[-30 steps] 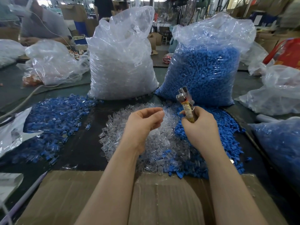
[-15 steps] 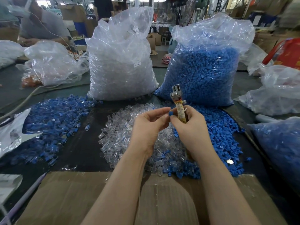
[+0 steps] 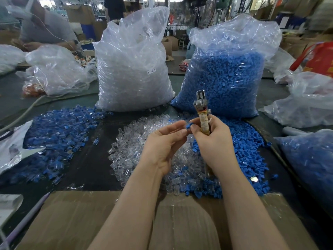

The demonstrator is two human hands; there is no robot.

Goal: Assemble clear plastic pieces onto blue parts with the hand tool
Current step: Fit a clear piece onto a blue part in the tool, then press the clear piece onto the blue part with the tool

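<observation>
My right hand (image 3: 214,141) grips the taped handle of a metal hand tool (image 3: 202,112), whose head points up, and its fingertips also pinch a small blue part (image 3: 188,126). My left hand (image 3: 164,143) meets it from the left, fingertips pinching the same blue part. Whether a clear piece sits in those fingers is hidden. Below the hands lies a heap of loose clear pieces (image 3: 133,147), with a heap of loose blue parts (image 3: 245,152) to its right.
Two tall bags stand behind: clear pieces (image 3: 133,69) and blue parts (image 3: 227,73). A pile of assembled blue-and-clear pieces (image 3: 54,134) lies at the left. A cardboard box (image 3: 75,217) is at the front edge. More plastic bags sit right and left; another person works far left.
My hands came together from apart. The right hand moved left with the tool, and both hands now pinch a blue part between their fingertips.
</observation>
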